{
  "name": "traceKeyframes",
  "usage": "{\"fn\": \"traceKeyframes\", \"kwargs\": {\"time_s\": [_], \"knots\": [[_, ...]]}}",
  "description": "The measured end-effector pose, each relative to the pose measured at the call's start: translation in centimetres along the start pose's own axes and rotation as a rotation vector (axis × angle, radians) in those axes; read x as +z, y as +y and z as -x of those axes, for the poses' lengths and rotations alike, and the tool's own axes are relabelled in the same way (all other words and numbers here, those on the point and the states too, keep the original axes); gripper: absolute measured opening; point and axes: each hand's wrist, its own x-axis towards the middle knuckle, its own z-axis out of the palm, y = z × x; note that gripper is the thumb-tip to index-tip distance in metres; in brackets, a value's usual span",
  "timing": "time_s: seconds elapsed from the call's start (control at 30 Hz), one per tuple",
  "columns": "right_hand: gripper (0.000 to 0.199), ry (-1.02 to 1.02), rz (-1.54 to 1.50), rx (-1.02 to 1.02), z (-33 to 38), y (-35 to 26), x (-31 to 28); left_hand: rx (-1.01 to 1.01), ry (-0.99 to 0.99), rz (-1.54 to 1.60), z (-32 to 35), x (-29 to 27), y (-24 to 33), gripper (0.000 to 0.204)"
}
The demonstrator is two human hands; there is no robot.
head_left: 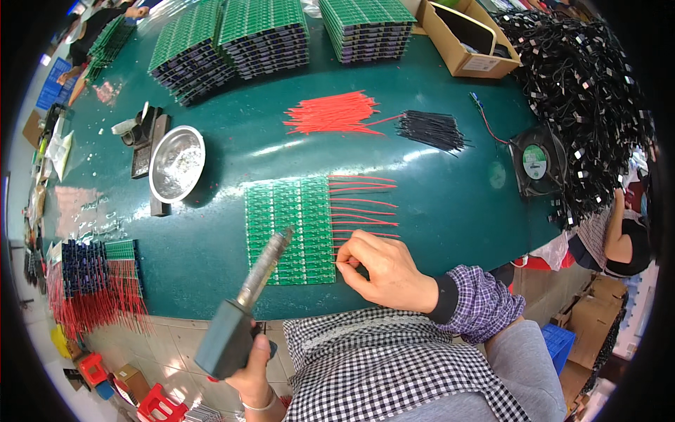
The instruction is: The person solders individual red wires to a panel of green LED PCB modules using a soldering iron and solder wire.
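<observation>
Remotely, I see the right hand (394, 272) pinching a thin red wire (336, 263) — rectangular green circuit panel (314, 235) at ten o'clock.

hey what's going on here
A person's left hand holds a soldering tool, its tip over a green circuit board panel. The right hand pinches what looks like a red wire at the panel's right edge. More red wires stick out above it; a loose red pile lies beyond.
</observation>
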Motion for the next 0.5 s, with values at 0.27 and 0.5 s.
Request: {"fn": "traceKeyframes", "kwargs": {"time_s": [0.27, 0.5], "knots": [[0.012, 0.0, 0.018, -0.018, 0.3, 0.2, 0.1, 0.015, -0.246, -0.323, 3.9, -2.7, -2.2, 0.036], [0.012, 0.047, -0.006, -0.025, 0.3, 0.2, 0.5, 0.017, -0.281, -0.379, 4.0, -2.4, -2.2, 0.03]]}}
